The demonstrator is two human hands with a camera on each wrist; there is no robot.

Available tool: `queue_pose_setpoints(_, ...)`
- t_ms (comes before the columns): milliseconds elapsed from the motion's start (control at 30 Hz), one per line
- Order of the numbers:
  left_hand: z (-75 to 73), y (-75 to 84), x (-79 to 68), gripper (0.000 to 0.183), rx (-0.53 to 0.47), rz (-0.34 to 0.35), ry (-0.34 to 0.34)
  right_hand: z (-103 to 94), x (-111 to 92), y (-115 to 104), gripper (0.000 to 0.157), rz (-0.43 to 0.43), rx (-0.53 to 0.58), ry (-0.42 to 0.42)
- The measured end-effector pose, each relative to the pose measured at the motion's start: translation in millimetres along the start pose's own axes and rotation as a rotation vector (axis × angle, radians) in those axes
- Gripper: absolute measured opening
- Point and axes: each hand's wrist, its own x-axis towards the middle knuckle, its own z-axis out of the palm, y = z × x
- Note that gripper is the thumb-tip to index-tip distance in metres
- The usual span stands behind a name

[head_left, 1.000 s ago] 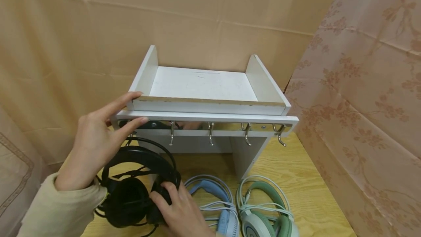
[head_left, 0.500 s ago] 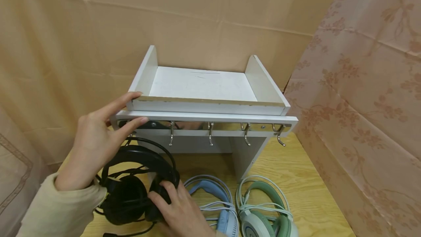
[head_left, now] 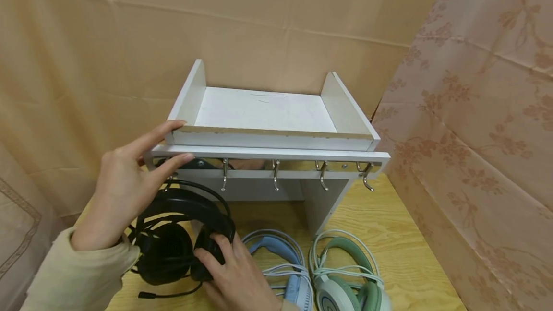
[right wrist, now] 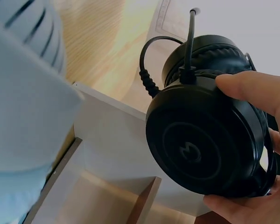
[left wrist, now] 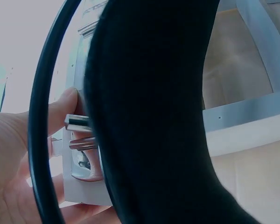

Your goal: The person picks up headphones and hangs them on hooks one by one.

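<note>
A black over-ear headset (head_left: 190, 205) is below the left end of a white shelf rack (head_left: 276, 151) in the head view. My right hand (head_left: 242, 268) grips its right ear cup (right wrist: 196, 140), thumb and fingers spread around the cup. The left hand (head_left: 125, 186) holds the rack's left corner, thumb on the front hook rail and a finger over the top. In the left wrist view the headband (left wrist: 154, 112) covers much of the scene near a metal hook (left wrist: 78, 122); I cannot tell whether it hangs there.
Several metal hooks (head_left: 276, 176) line the rack's front. On the wooden table (head_left: 397, 244), a blue headset (head_left: 281, 248) and a green-and-white headset (head_left: 358, 258) lie to the right, with bundled cables. Beige cloth (head_left: 259, 23) hangs behind, and patterned cloth (head_left: 488, 148) on the right.
The headset's ear cups have risen slightly with my right hand, and its microphone boom has come into view below them. My left hand keeps its hold on the rack's corner.
</note>
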Motion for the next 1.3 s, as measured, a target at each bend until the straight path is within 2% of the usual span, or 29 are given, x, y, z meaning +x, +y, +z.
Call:
queue_pose_setpoints(333,-1.3,0.4,-0.4,0.054,0.006,-0.020,-0.011,2.5,3.1,-1.0,0.057,-0.008,-0.047,0.046)
queue_pose_setpoints(667,-1.0,0.2,-0.3,0.054,0.011,-0.016,-0.007,3.4,4.9,-0.7,0.061,0.006,-0.059,0.045)
queue_pose_setpoints(833,-0.4,-0.3,-0.9,0.055,0.010,0.000,0.003,3.4,4.0,-0.4,0.063,0.022,-0.039,0.021)
queue_pose_setpoints(1100,-1.1,0.3,-0.8,0.055,0.014,-0.044,-0.012,2.7,1.3,-0.1,0.065,0.038,-0.015,-0.027)
queue_pose_setpoints(1300,-0.3,-0.4,-0.9,0.055,0.025,-0.039,-0.006,0.0,1.0,1.1,0.068,0.046,0.013,-0.067)
